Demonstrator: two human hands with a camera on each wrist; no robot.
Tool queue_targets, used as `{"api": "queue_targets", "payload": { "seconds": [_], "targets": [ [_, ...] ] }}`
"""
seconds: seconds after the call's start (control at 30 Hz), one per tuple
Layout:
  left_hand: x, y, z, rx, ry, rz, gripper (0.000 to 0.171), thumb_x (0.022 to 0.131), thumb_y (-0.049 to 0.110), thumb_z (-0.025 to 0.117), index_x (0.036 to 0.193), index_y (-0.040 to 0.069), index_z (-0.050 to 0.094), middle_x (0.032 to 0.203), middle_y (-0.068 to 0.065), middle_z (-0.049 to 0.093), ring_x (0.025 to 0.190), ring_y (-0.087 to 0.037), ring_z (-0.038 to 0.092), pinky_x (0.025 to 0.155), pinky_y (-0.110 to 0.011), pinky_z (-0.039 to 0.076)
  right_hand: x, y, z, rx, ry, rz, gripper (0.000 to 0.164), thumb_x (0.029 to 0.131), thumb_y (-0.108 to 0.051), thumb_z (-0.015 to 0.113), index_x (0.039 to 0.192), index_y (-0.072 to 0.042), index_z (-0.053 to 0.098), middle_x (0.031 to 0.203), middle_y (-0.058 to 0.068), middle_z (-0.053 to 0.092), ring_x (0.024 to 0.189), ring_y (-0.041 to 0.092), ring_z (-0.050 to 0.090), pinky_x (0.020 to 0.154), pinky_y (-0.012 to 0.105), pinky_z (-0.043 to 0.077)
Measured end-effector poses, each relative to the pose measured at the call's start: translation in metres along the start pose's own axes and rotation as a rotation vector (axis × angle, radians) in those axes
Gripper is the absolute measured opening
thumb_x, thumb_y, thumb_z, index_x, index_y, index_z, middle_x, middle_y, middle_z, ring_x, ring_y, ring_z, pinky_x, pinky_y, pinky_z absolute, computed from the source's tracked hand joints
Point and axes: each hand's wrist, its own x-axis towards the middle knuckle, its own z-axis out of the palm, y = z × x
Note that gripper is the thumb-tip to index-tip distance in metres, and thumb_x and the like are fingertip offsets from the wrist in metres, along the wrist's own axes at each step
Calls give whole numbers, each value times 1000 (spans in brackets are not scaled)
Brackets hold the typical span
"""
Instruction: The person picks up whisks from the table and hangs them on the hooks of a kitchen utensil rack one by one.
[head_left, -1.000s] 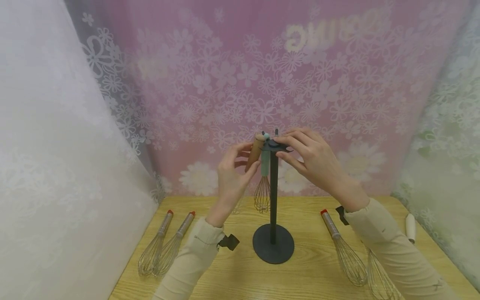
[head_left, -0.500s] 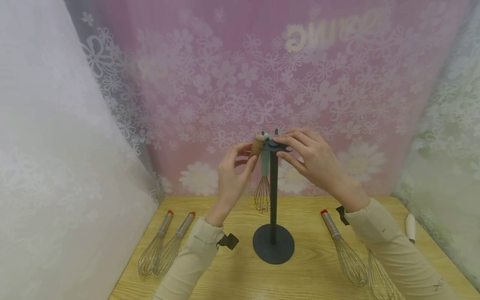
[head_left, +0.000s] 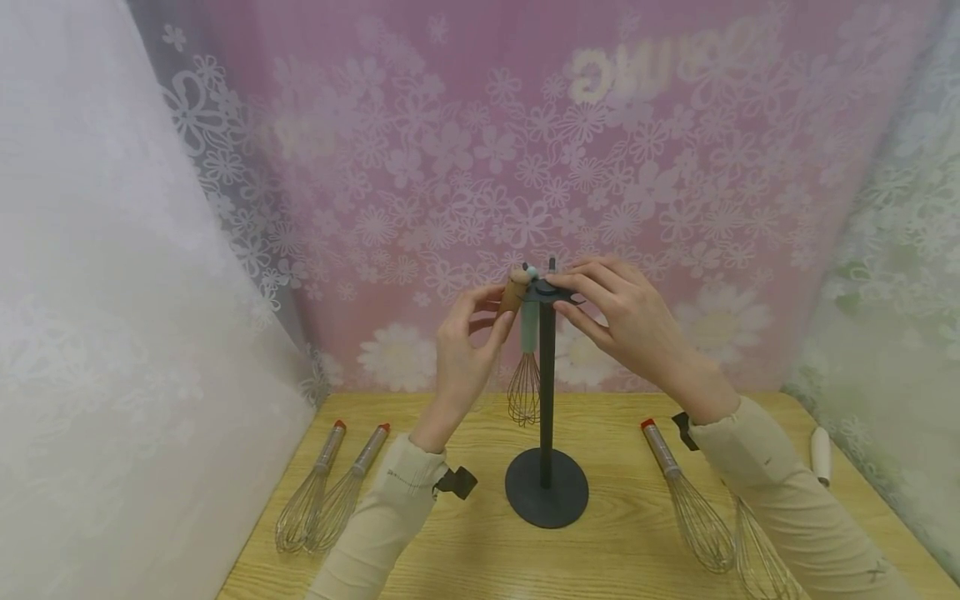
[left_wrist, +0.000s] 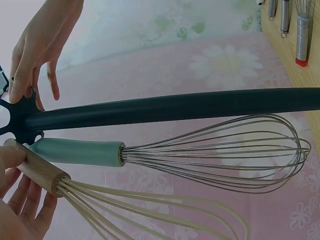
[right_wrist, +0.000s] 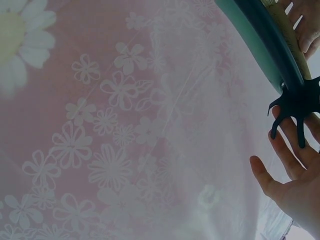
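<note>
Seemingly, we're hanging the wooden whisk (left_wrist: pixel 44 171): our left hand (head_left: pixel 465 350) pinches it at the top of the black stand (head_left: pixel 547 383), beside the green whisk (left_wrist: pixel 82 152); our right hand (head_left: pixel 637 312) rests extended fingers there. Next probably calls for catching it securely before release.

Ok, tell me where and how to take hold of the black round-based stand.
Best gripped by its slim, straight black pole, midway up below the hooked top, coming from the right and wrapping round it. It stands upright, and its right side looks free below the right hand; on the left, the mint-handled wire whisk hangs close, and the left hand holds the wooden-handled whisk.
</note>
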Motion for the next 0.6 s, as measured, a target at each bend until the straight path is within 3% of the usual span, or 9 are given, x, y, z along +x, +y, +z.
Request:
{"api": "queue_targets", "payload": {
  "seconds": [0.6],
  "targets": [
    [0,-5,-2,-9,23,10,32,98,11,67,128,-1,63,119,-15,68,107,-25,67,88,-32,59,0,0,0,11,1,-6,55,105,-50,44,124,-6,71,111,16,68,109,34,60,94,51,50]
  ]
}}
